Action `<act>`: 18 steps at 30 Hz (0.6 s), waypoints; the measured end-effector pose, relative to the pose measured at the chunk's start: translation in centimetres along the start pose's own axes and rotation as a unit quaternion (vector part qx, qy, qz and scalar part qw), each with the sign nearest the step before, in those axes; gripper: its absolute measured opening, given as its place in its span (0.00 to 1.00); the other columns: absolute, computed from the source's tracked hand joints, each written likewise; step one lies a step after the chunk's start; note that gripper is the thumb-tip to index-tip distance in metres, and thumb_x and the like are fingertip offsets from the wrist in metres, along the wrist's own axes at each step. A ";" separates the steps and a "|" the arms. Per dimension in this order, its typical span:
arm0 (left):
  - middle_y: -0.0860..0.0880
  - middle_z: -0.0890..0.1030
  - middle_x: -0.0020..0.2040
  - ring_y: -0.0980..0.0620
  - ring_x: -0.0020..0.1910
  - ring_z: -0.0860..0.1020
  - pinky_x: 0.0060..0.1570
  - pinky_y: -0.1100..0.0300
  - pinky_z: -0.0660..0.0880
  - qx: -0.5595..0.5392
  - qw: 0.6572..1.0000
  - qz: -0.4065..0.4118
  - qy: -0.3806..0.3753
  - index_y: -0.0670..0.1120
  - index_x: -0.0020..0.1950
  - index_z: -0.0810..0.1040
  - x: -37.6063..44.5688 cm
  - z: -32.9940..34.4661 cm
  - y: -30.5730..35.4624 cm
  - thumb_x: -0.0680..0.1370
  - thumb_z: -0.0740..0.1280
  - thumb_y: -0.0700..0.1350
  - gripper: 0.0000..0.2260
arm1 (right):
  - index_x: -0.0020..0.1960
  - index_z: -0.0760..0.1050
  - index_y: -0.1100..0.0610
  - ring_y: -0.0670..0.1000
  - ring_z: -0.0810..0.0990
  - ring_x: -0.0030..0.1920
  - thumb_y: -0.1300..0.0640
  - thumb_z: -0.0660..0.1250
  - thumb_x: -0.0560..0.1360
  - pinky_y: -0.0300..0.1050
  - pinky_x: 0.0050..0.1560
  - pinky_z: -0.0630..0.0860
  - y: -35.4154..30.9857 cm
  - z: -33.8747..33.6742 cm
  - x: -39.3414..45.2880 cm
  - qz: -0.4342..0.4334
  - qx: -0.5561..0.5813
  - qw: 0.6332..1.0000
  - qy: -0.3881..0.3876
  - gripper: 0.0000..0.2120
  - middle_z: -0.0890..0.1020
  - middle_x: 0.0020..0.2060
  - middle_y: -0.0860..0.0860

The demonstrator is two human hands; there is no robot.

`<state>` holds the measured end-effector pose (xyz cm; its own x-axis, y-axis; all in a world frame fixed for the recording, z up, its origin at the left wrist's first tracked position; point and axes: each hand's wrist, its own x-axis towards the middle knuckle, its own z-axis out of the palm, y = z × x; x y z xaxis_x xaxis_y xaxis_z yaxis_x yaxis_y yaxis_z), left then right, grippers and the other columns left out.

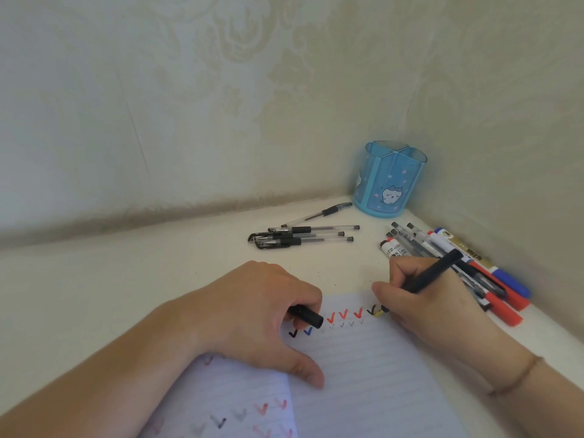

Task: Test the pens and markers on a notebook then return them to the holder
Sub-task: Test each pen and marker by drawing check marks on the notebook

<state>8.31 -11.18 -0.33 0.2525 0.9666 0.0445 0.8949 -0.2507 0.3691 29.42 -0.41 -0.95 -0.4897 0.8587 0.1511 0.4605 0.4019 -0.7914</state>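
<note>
An open lined notebook (363, 368) lies at the table's near edge, marked with black, blue and red ticks. My right hand (420, 308) grips a black pen (433, 273) with its tip on the page beside a black tick and a yellowish mark. My left hand (252, 311) rests on the page and pinches a black cap (308, 315). The blue pen holder (387, 180) with cat pictures stands in the corner, and nothing shows above its rim.
Several clear black gel pens (303, 237) lie behind the notebook. A pile of markers and pens (474, 270), red, blue and black, lies along the right wall. Walls close in the table's back and right side.
</note>
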 end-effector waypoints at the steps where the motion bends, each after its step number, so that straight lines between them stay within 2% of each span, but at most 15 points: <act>1: 0.55 0.78 0.39 0.56 0.42 0.75 0.43 0.58 0.74 -0.009 1.000 0.012 0.011 0.54 0.44 0.73 0.0 0.1 -0.1 0.66 0.67 0.69 0.21 | 0.28 0.66 0.62 0.47 0.66 0.23 0.63 0.72 0.69 0.35 0.24 0.64 0.1 0.0 0.1 -0.004 0.004 1.000 0.008 0.17 0.71 0.22 0.57; 4: 0.56 0.77 0.38 0.56 0.37 0.74 0.37 0.65 0.69 -0.067 0.995 0.041 0.065 0.53 0.46 0.73 0.3 0.0 -0.3 0.77 0.63 0.55 0.06 | 0.29 0.72 0.59 0.45 0.67 0.23 0.51 0.77 0.66 0.34 0.24 0.64 -0.3 0.1 -0.4 -0.028 0.086 0.995 0.034 0.18 0.74 0.22 0.54; 7: 0.58 0.75 0.37 0.59 0.37 0.72 0.37 0.64 0.68 -0.053 0.991 0.035 0.118 0.55 0.51 0.74 0.5 0.1 -0.5 0.80 0.59 0.54 0.07 | 0.33 0.78 0.57 0.47 0.70 0.24 0.40 0.79 0.59 0.37 0.25 0.66 -1.5 -0.1 -1.4 -0.073 0.254 0.964 -0.028 0.21 0.77 0.24 0.52; 9: 0.60 0.74 0.37 0.61 0.37 0.72 0.37 0.65 0.66 -0.046 0.989 0.038 0.136 0.55 0.52 0.74 0.7 0.2 -0.7 0.80 0.59 0.55 0.08 | 0.38 0.83 0.56 0.52 0.75 0.27 0.45 0.77 0.60 0.38 0.25 0.67 -1.8 -0.4 -1.6 -0.092 0.324 0.938 -0.078 0.15 0.82 0.29 0.56; 11: 0.60 0.73 0.37 0.62 0.36 0.71 0.36 0.66 0.65 -0.038 0.988 0.045 0.144 0.56 0.52 0.74 0.8 0.3 -0.9 0.80 0.58 0.56 0.08 | 0.41 0.85 0.56 0.57 0.77 0.29 0.54 0.68 0.65 0.41 0.25 0.66 -1.5 -0.5 -1.6 -0.111 0.336 0.931 -0.089 0.09 0.84 0.34 0.60; 14: 0.59 0.74 0.37 0.61 0.36 0.71 0.36 0.65 0.67 -0.034 0.986 0.061 0.153 0.56 0.52 0.74 0.9 0.4 -0.9 0.81 0.58 0.57 0.08 | 0.40 0.84 0.56 0.58 0.78 0.29 0.63 0.61 0.68 0.41 0.25 0.65 -1.6 -0.2 -1.7 -0.110 0.321 0.938 -0.074 0.13 0.84 0.34 0.62; 16: 0.58 0.75 0.38 0.61 0.36 0.71 0.36 0.66 0.67 -0.039 0.982 0.074 0.166 0.55 0.53 0.75 0.9 0.5 -0.8 0.80 0.59 0.56 0.08 | 0.40 0.83 0.55 0.57 0.78 0.28 0.63 0.61 0.69 0.41 0.24 0.65 -1.7 0.0 -1.6 -0.100 0.307 0.944 -0.072 0.12 0.84 0.34 0.62; 18: 0.56 0.77 0.39 0.61 0.36 0.72 0.36 0.67 0.67 -0.049 0.979 0.090 0.179 0.52 0.53 0.77 1.0 0.6 -0.8 0.80 0.61 0.54 0.09 | 0.39 0.81 0.53 0.56 0.79 0.28 0.58 0.69 0.68 0.40 0.24 0.65 -2.1 0.3 -1.6 -0.082 0.303 0.946 -0.087 0.02 0.84 0.34 0.61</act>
<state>8.08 -10.05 -1.12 0.2427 0.8683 0.4326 0.8038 -0.4297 0.4115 29.01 -2.72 0.29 -0.6561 0.7146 0.2425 -0.1146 0.2233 -0.9680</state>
